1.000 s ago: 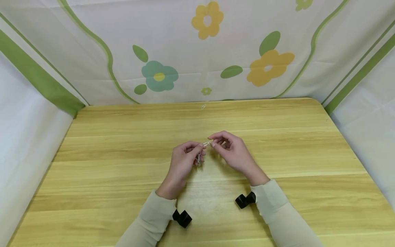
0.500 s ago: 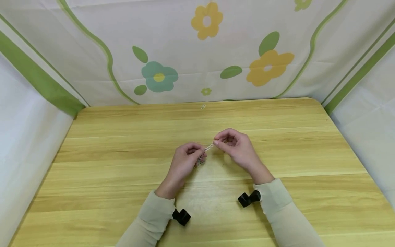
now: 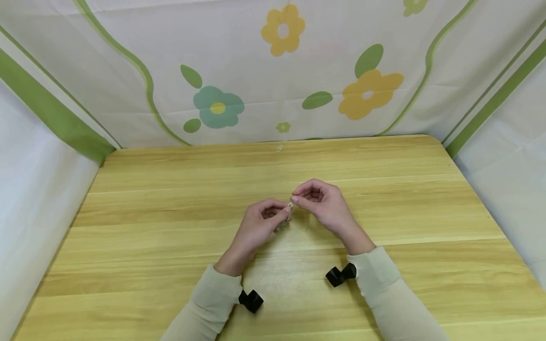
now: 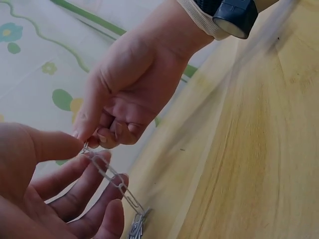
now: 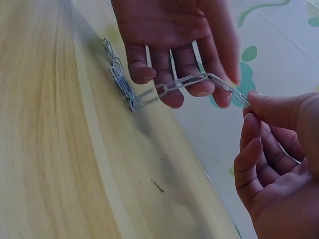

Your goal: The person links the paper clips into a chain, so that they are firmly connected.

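Note:
A chain of silver paper clips (image 5: 187, 80) runs between my two hands above the table. In the head view, my left hand (image 3: 258, 223) pinches it near the upper end with thumb and forefinger. The fingertips of my right hand (image 3: 325, 208) pinch the end clip, right beside the left fingertips. From the left hand the chain slants down across the other fingers, as the left wrist view shows. Its lower part is a bunched cluster of clips (image 4: 135, 228) hanging low over the wood. The left hand's remaining fingers are spread loosely behind the chain; the right hand's are curled in.
One loose paper clip (image 3: 279, 148) lies near the far edge of the wooden table (image 3: 170, 265). A small dark sliver (image 5: 157, 185) shows on the wood in the right wrist view. Behind the table hangs a white curtain (image 3: 264, 80) with printed flowers.
My right hand moved right, drawing a length of chain straight between the hands, then came back slightly left. My left hand has shifted right, so the fingertips are now close together.

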Motion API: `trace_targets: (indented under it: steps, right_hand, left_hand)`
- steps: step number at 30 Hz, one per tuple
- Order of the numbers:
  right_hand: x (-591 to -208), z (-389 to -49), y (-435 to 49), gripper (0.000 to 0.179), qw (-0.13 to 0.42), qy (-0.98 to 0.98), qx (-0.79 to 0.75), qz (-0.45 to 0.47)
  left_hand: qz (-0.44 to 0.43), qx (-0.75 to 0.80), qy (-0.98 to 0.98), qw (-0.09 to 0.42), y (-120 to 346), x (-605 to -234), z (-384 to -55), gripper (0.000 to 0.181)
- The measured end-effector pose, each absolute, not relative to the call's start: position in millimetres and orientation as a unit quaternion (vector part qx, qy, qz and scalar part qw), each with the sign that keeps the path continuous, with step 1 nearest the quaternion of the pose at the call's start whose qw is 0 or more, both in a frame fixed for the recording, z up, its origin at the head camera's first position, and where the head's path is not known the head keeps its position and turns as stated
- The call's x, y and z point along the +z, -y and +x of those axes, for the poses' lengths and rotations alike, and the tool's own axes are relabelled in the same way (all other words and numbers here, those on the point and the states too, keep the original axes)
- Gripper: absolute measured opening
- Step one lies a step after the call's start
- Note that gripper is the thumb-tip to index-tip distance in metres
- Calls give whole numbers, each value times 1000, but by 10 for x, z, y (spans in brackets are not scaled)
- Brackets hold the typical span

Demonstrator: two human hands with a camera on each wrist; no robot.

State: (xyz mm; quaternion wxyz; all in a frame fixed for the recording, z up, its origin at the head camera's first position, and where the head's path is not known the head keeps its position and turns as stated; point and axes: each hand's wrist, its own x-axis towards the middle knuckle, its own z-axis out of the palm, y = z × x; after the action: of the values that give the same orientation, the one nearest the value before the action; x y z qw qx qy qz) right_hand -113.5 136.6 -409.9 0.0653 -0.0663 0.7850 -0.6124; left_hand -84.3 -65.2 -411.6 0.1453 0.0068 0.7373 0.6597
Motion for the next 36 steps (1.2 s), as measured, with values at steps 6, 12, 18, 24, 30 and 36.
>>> trace_targets:
  steps: [6,12,18,24,30,36]
  right_hand:
    - [-4087,-1258,-1297,16,86,-788,-605,-76]
    - [-4131,-1726,-1240,20,101,-792,-600,-47]
    - [-4222,-2260,-1241,25,84,-821,-565,0]
    - [-4211,-2573,-1192,28,65,-883,-464,-34]
    - [-4157,-2726,-1066,37,63,-911,-401,-74]
    - [-4125,-2787,-969,25,73,-939,-326,-83]
  left_hand:
    - [-20,659,-741,126,668,-4105,-848,21]
    - [-60,672,-731,102,824,-4104,-890,15]
    - [-114,704,-697,76,1170,-4117,-941,18]
    - [-179,758,-627,15,1595,-4050,-949,14]
    - [-203,772,-601,-39,1944,-3943,-894,16]
    - [-231,780,-575,-84,2195,-3844,-842,18]
